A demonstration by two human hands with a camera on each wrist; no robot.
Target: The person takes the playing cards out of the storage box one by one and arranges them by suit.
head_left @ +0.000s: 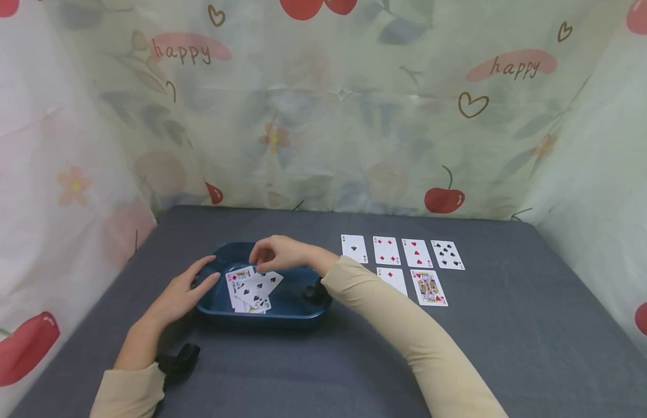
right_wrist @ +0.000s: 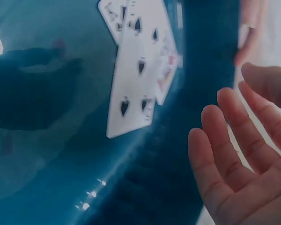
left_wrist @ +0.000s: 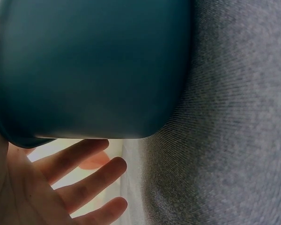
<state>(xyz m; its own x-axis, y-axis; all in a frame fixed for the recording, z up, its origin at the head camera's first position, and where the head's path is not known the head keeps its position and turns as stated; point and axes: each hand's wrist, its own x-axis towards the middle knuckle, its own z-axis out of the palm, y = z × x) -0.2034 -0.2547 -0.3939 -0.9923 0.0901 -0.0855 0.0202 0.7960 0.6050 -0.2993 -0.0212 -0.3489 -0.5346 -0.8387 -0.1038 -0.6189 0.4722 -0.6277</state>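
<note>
A dark blue-green oval tray (head_left: 292, 314) stands on the table, left of the middle. Inside it lies a loose pile of face-up playing cards (head_left: 258, 290), with a spade card (right_wrist: 139, 70) on top and face cards partly covered below. At the tray's left end my left hand (head_left: 179, 290) rests against the rim, thumb over the edge; in the left wrist view its fingers (left_wrist: 91, 185) extend loosely outside the wall. My right hand (head_left: 284, 252) hovers over the far side of the tray, fingers loosely bent, with nothing held in the right wrist view.
Right of the tray, face-up cards lie in two rows. The back row includes an ace of clubs (head_left: 353, 248) and a black spade card (head_left: 448, 255); in front are a diamond card (head_left: 392, 281) and a king of hearts (head_left: 429, 288). A patterned curtain (head_left: 334, 145) encloses the table.
</note>
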